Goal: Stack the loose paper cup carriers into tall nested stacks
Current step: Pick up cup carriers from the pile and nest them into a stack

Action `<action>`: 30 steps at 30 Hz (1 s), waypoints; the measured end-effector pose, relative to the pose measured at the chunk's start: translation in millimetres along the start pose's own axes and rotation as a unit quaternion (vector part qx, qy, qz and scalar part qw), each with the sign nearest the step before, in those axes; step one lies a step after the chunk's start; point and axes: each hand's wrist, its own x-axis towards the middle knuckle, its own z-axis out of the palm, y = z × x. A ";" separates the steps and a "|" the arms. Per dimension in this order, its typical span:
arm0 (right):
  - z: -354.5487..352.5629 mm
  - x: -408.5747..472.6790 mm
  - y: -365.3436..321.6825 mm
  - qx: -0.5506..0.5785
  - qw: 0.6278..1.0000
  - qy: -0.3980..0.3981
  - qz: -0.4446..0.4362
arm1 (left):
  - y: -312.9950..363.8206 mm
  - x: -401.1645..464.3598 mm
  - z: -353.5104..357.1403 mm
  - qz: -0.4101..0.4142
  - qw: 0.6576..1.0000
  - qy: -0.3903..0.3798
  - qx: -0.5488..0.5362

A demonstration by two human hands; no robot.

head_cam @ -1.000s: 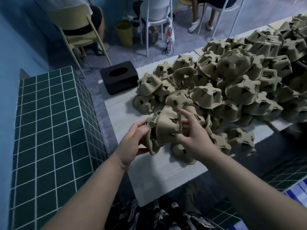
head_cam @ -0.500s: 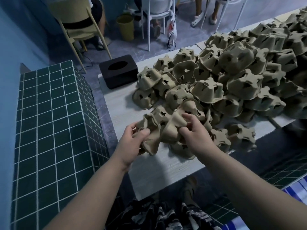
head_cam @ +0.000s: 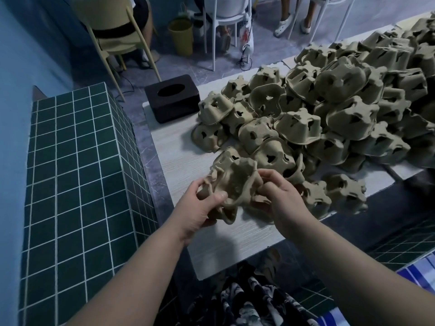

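Both hands hold one carrier (head_cam: 231, 182) above the near part of the table (head_cam: 179, 161). The carrier is tilted, and its open, hollow side faces the camera. The left hand (head_cam: 200, 211) grasps its left edge: the thumb lies on the near rim and the fingers curl behind it. The right hand (head_cam: 280, 198) grasps its right edge, with the fingers bent around the rim. Under the held carrier there seems to be more brown pulp, but I cannot tell if it is a second carrier nested in it or a loose one on the table.

Just behind the hands begins a big pile (head_cam: 329, 114) of loose carriers. It covers the middle and far right of the table, and most of the carriers lie bottom up, one over another. Two carriers (head_cam: 334, 196) lie at the near right edge of the table, just beside the right hand.

A black tissue box (head_cam: 173, 98) stands at the far left corner of the table, near the left end of the pile but not touching it. Left of the table is a counter with dark green tiles (head_cam: 70, 172). On the far floor there are a yellow chair (head_cam: 117, 31), a yellow bucket (head_cam: 181, 36) and a white chair (head_cam: 226, 15).
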 end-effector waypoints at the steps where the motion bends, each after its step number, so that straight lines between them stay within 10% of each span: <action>1: 0.3 0.4 0.0 0.011 1.000 -0.006 0.004 | -0.6 0.4 0.7 0.012 1.000 0.008 0.012; 19: -9.6 13.8 15.4 -0.275 0.956 0.061 -0.078 | -1.6 5.6 -3.3 0.033 0.999 0.026 -0.001; 30: -12.7 15.1 31.2 -0.266 0.962 0.049 -0.036 | -28.1 21.6 -0.1 -0.029 0.999 0.006 0.026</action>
